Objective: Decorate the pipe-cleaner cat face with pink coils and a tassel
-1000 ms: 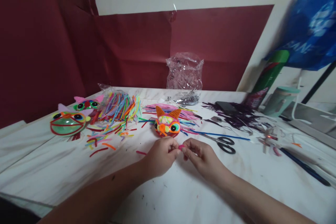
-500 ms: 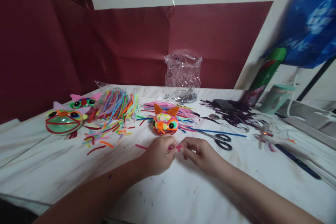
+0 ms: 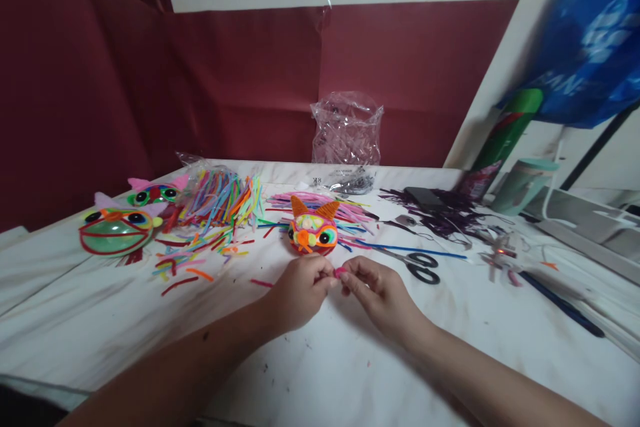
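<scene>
A short pink pipe cleaner point(image 3: 341, 272) is pinched between both hands, low over the table's middle. My left hand point(image 3: 301, 291) has its fingers closed at the left end of it. The fingertips of my right hand point(image 3: 381, 292) grip its other end, and much of the piece is hidden by fingers. Just beyond the hands sits an animal head point(image 3: 313, 229) with orange ears, round eyes and an orange nose. To the right lie black-handled scissors point(image 3: 423, 267). A loose pink piece point(image 3: 261, 283) rests beside my left wrist.
Two similar heads, a green one point(image 3: 116, 235) and one with pink ears point(image 3: 156, 193), stand at the left. Pipe cleaners point(image 3: 220, 197) fill a plastic bag, with cut bits scattered in front. Purple shreds point(image 3: 453, 220), a glue gun point(image 3: 507, 253) and a green cup point(image 3: 525, 187) are on the right.
The pink pipe cleaner now shows as a small curl at my right fingertips, where it was a short straight bit. Both hands stay close together; the whole view has shifted slightly.
</scene>
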Action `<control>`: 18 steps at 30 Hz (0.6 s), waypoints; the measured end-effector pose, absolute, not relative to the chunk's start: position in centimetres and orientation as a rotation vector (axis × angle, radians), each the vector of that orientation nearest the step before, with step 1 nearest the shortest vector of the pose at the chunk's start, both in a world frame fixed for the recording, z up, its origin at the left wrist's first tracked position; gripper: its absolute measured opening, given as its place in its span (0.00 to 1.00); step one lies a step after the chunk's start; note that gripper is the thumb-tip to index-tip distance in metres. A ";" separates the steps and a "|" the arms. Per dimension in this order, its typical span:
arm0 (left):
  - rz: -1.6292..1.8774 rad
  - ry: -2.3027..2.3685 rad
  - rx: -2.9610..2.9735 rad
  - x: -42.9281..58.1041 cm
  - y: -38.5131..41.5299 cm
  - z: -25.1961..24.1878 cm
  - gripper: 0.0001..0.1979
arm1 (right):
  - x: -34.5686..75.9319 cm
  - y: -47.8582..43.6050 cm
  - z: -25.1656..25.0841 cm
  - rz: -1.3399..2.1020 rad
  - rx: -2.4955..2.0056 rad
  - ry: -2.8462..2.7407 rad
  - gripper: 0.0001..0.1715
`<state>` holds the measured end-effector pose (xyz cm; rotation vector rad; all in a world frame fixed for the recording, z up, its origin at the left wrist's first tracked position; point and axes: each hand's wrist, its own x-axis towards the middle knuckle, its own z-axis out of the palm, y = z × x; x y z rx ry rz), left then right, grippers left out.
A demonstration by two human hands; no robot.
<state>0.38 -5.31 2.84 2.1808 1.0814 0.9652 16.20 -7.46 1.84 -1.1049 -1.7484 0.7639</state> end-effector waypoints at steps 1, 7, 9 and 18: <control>0.949 1.086 2.228 0.3 -5.3 2.9 0.07 | 16.3 -7.4 2.0 0.745 -1.121 -1.770 0.14; 0.943 1.115 2.453 0.1 -5.3 2.9 0.08 | 16.7 -7.4 3.0 0.588 -1.175 -1.948 0.11; 0.929 1.121 2.499 0.1 -5.3 2.7 0.09 | 16.9 -7.4 3.0 0.494 -1.155 -2.041 0.09; 0.836 1.003 2.593 0.0 -5.3 2.1 0.08 | 17.5 -7.1 2.1 0.344 -1.141 -2.235 0.09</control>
